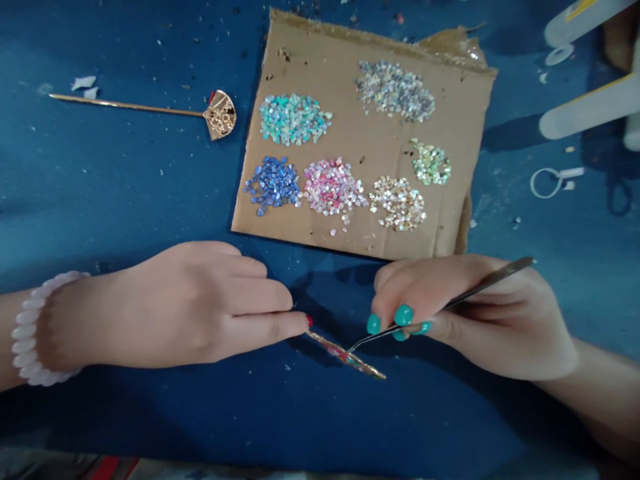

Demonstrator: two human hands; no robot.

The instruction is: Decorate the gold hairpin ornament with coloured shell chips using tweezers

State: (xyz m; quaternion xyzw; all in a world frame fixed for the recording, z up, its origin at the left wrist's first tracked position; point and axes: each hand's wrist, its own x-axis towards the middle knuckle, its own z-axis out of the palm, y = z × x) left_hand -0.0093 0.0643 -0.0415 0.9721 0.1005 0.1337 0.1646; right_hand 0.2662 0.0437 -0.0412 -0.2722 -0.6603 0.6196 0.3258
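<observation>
My left hand lies on the blue cloth, its fingers closed together on the edge of a small gold ornament piece that is partly covered with coloured chips. My right hand, with teal nails, is shut on metal tweezers. The tweezer tips touch the ornament's surface near its middle. What the tips hold, if anything, is too small to make out. A white bead bracelet sits on my left wrist.
A cardboard sheet beyond the hands carries several heaps of shell chips: turquoise, blue, pink, cream, green, silver. A gold fan-headed hairpin lies at left. White plastic pieces lie at right.
</observation>
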